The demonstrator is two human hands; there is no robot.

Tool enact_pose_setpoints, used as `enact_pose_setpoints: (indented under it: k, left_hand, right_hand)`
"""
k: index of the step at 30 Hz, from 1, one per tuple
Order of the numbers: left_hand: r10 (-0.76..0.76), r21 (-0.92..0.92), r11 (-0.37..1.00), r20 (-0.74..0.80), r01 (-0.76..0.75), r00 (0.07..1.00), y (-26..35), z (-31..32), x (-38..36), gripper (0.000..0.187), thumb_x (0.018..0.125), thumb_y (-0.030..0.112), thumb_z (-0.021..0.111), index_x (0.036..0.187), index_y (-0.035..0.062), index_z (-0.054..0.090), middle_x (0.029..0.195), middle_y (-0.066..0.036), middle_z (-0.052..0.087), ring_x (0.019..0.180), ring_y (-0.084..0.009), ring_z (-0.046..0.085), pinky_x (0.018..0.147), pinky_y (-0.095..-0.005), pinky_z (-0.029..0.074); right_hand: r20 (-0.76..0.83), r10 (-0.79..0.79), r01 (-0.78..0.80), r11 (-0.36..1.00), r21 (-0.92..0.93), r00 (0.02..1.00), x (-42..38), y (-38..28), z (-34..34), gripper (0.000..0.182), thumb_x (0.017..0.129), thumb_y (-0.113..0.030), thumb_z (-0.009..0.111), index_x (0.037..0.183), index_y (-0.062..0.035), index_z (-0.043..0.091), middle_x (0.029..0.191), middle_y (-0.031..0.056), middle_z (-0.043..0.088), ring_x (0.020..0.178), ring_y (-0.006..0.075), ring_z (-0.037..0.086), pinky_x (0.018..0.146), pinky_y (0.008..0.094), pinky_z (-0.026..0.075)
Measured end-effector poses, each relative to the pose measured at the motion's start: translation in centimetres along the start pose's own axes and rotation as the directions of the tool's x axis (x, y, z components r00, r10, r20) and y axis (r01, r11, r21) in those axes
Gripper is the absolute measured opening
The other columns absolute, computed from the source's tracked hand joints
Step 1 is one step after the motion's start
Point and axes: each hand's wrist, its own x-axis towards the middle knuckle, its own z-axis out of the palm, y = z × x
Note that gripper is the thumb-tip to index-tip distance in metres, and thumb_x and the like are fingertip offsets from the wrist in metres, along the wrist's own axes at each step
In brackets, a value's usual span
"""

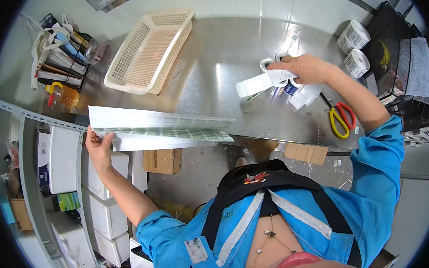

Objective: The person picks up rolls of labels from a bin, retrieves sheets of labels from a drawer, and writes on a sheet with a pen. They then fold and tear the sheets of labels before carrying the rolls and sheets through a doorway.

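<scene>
My left hand (99, 149) is closed on the left end of a sheaf of label sheets (160, 131), with green printed panels and white backing. The sheets fan apart a little and hang over the table's front edge. Across the table, my right hand (309, 69) has its fingers curled at a cluster of small label rolls (277, 89) standing on the metal top. They appear to grip one of the rolls, though the fingertips are partly hidden. A loose white strip (256, 85) trails from the rolls to the left. Red-and-yellow-handled scissors (340, 123) lie below my right forearm.
A cream plastic basket (115, 76) sits at the back left of the metal table (204, 59). Large white label rolls (357, 62) stand at the back right, beside a black rack. An orange-filled bottle (67, 95) is at the left, above shelving with white bins (65, 159).
</scene>
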Motion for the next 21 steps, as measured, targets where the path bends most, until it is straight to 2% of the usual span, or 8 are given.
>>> enact_pose_setpoints:
  k: [5,8,10,11,13,14,16,21]
  left_hand:
    - [-0.028,-0.006,1.000,-0.067,0.027,0.997,-1.2,-0.9,-1.9,0.035,0.070,0.003,0.069,0.101,0.0007,0.053,0.090,-0.002,0.058,0.079,-0.0084,0.051,0.074,-0.0214,0.038]
    - [-0.055,-0.018,0.998,-0.090,0.054,0.994,-1.8,-1.4,-2.6,0.035,0.070,0.003,0.068,0.101,0.0007,0.053,0.090,-0.002,0.059,0.080,-0.0086,0.052,0.074,-0.0212,0.039]
    - [-0.061,-0.026,0.998,-0.084,0.059,0.995,-2.2,-1.7,-3.0,0.035,0.070,0.002,0.068,0.102,0.0007,0.053,0.090,-0.002,0.059,0.080,-0.0087,0.052,0.074,-0.0212,0.039]
    - [-0.062,-0.035,0.998,-0.074,0.060,0.995,-2.4,-1.8,-3.1,0.035,0.070,0.001,0.067,0.102,0.0007,0.053,0.090,-0.002,0.059,0.081,-0.0088,0.052,0.074,-0.0211,0.039]
    - [-0.068,-0.049,0.997,-0.076,0.064,0.995,-2.5,-1.8,-3.2,0.035,0.070,0.001,0.067,0.102,0.0006,0.053,0.091,-0.002,0.059,0.081,-0.0087,0.052,0.074,-0.0211,0.039]
    - [-0.074,-0.062,0.996,-0.073,0.069,0.995,-2.6,-1.8,-3.3,0.035,0.071,0.000,0.067,0.102,0.0005,0.053,0.091,-0.002,0.059,0.081,-0.0087,0.053,0.074,-0.0211,0.040]
    - [-0.076,-0.056,0.996,-0.075,0.072,0.994,-2.6,-1.5,-3.3,0.035,0.071,0.000,0.067,0.102,0.0003,0.053,0.091,-0.002,0.059,0.081,-0.0086,0.053,0.074,-0.0211,0.040]
    - [-0.083,-0.058,0.995,-0.067,0.079,0.994,-3.0,-1.3,-3.3,0.033,0.071,-0.002,0.066,0.101,-0.0002,0.053,0.090,-0.003,0.059,0.081,-0.0086,0.053,0.074,-0.0211,0.040]
  right_hand:
    - [-0.038,-0.138,0.137,0.990,-0.024,0.990,0.1,0.7,0.1,0.071,0.058,0.004,0.059,0.120,-0.0234,0.037,0.106,0.0074,0.049,0.082,0.0310,0.057,0.066,0.0395,0.047]
    - [-0.144,-0.139,0.138,0.990,-0.013,0.980,-0.5,0.1,-0.1,0.068,0.057,0.004,0.060,0.117,-0.0206,0.039,0.111,0.0073,0.044,0.084,0.0303,0.056,0.066,0.0370,0.049]
    - [-0.241,-0.131,0.131,0.991,-0.015,0.962,-0.6,0.2,0.1,0.068,0.056,0.003,0.062,0.117,-0.0199,0.039,0.116,0.0076,0.040,0.091,0.0288,0.053,0.068,0.0348,0.050]
    - [-0.239,-0.135,0.134,0.991,-0.018,0.962,-0.7,0.2,0.1,0.068,0.056,0.003,0.062,0.117,-0.0199,0.039,0.116,0.0076,0.040,0.091,0.0288,0.053,0.068,0.0348,0.050]
    - [-0.251,-0.256,0.215,0.960,-0.179,0.934,-0.8,0.2,-0.1,0.069,0.056,0.003,0.062,0.116,-0.0204,0.039,0.118,0.0091,0.038,0.099,0.0280,0.049,0.070,0.0337,0.050]
    - [-0.250,-0.258,0.217,0.960,-0.180,0.933,-0.7,-0.1,-0.2,0.069,0.056,0.003,0.062,0.116,-0.0204,0.039,0.118,0.0091,0.038,0.099,0.0280,0.049,0.070,0.0337,0.050]
    - [-0.259,-0.385,0.301,0.902,-0.310,0.886,-0.6,-0.6,-0.4,0.069,0.052,0.002,0.064,0.115,-0.0198,0.042,0.122,0.0098,0.037,0.104,0.0262,0.047,0.073,0.0339,0.049]
    - [-0.247,-0.387,0.318,0.907,-0.277,0.889,0.0,0.0,0.1,0.068,0.053,0.004,0.062,0.113,-0.0193,0.042,0.122,0.0098,0.038,0.108,0.0274,0.042,0.076,0.0335,0.047]
